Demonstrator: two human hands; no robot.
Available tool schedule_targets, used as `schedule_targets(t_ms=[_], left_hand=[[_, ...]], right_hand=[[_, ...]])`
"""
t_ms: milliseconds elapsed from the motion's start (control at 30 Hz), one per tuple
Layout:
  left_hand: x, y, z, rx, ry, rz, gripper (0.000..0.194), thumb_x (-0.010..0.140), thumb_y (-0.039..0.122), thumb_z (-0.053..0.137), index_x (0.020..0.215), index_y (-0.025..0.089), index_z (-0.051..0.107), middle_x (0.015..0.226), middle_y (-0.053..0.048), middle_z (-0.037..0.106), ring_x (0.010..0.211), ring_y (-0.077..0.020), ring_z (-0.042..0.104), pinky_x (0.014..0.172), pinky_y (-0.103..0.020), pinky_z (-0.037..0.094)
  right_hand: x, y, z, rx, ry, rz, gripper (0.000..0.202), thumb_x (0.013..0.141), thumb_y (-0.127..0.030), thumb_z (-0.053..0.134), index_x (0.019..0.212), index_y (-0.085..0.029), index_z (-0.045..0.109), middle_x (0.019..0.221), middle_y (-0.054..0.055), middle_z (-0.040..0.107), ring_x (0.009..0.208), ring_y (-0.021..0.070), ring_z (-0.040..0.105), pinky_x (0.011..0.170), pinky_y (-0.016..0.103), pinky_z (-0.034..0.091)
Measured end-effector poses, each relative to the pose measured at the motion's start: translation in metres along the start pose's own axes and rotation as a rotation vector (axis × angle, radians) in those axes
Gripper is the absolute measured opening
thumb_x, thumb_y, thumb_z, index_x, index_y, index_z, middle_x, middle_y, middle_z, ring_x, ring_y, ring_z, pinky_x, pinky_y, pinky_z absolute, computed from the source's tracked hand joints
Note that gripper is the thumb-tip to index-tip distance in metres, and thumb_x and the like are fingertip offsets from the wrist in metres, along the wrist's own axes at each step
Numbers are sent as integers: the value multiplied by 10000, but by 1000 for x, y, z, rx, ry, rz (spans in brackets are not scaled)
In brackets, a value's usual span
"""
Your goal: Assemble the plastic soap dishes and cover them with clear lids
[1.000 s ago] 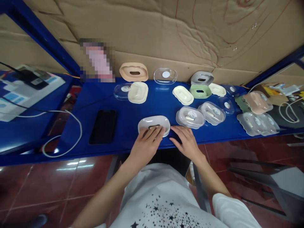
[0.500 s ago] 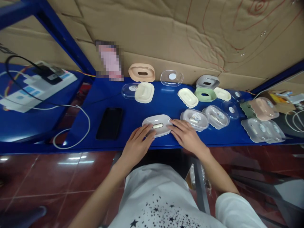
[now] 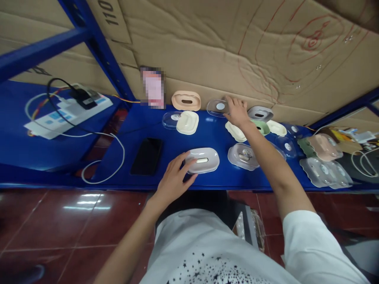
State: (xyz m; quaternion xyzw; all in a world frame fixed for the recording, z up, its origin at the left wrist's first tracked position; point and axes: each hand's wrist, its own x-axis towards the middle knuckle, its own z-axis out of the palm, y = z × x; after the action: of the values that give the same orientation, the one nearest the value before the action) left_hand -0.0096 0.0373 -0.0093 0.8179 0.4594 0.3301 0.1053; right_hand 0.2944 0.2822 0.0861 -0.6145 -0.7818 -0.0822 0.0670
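Resting at the left end of a pale dish [image 3: 212,163], the left hand [image 3: 176,175] has its fingers loosely spread, one reaching over the rim and the thumb by the near side, not clenched. The dish sits upright on the blue tabletop [image 3: 207,138], near the middle of its front edge, with a strip of blue left before that edge. A white bar [image 3: 202,160] lies in its middle.

The right hand [image 3: 238,112] is stretched to the back edge, its fingers at the right end of a transparent lid [image 3: 217,110] beside the cardboard wall [image 3: 189,47]; whether they grip it, I cannot tell. The forearm crosses above the things right of centre, partly hiding a cream tray [image 3: 233,130] and a green dish [image 3: 262,128].

Between the pale dish and the lid runs a broad band of bare blue. Leftward, another gap parts the dish from a dark phone [image 3: 146,156] near the front edge, toward the left corner. To the right, a narrower gap leads to a lidded dish [image 3: 235,157]. Room is tighter along the back edge: a peach dish [image 3: 194,103] leans left of the lid, and a grey dish [image 3: 266,112] stands close on the right hand's other side.
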Motion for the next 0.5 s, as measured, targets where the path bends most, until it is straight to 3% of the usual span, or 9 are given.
schedule_targets(t_ms=[100,200,333,500], left_hand=[[1,2,0,-14,-1,-3,419,1063,289,623,1480,266,599,1643,-148,530,1529,-333,530,1242,-557,498],[0,3,0,-48,-1,-26,446,1063,301,635,1503,269,571,1627,-142,546,1530,-317,534,1242,-522,511],[-1,3,-1,-157,-18,-153,656,1037,310,684,1634,310,411,1672,-132,499,1551,-296,517,1214,-484,542],[-1,0,-1,-249,-33,-214,791,1019,319,715,1694,326,303,1725,-140,436,1596,-305,463,1255,-500,495]], right_hand=[[-2,-4,1,21,7,50,445,1003,-257,616,1421,-110,572,1486,255,554,1406,429,514,1181,643,370],[-20,-15,-2,129,-1,0,340,976,-174,586,1315,-149,605,1335,190,647,1217,350,631,1057,507,495],[-72,-44,-12,358,47,-230,402,951,-144,591,1350,-194,594,1154,107,727,1065,284,687,951,413,529],[-143,-76,-26,595,-39,-410,326,1064,-308,621,1386,-266,656,1238,100,719,1171,276,697,1031,449,550]])
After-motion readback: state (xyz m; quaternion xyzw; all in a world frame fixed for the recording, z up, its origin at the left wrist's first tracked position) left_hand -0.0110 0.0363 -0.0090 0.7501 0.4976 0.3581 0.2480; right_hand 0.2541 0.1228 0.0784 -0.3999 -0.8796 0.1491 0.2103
